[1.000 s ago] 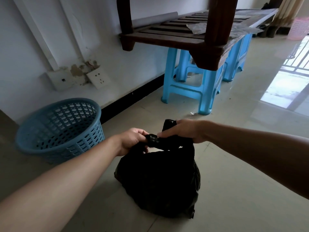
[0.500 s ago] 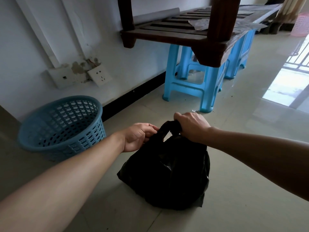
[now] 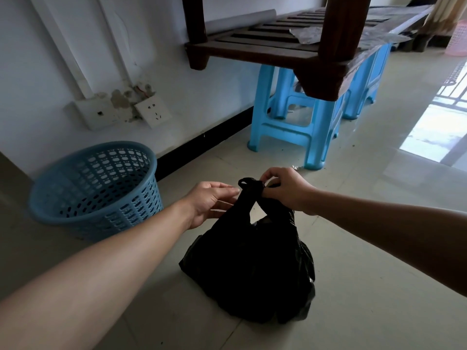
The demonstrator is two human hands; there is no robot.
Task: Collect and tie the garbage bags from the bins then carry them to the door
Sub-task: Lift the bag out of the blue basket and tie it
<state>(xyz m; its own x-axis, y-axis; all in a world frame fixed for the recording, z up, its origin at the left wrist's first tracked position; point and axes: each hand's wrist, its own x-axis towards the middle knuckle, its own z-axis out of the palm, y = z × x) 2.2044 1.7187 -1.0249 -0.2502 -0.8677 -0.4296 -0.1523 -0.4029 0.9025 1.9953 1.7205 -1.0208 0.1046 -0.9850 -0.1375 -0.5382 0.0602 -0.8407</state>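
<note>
Black plastic garbage bag (image 3: 250, 269) sits on the pale tiled floor (image 3: 366, 248), handles knotted up top. The right hand (image 3: 285, 190) pinches the knot with curled fingers. The left hand (image 3: 212, 198) is loose and open, fingertips right beside the loop. A round blue perforated plastic bin (image 3: 96, 185) stands just left, by the wall. Straight behind the bag, light blue plastic stools (image 3: 298, 127) sit under a dark wooden slatted bench (image 3: 265, 44).

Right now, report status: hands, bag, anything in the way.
Left hand open beside the knot. Right hand pinches the knot. Garbage bag on the floor, handles knotted. Blue basket apart, to its left, not in the way.
</note>
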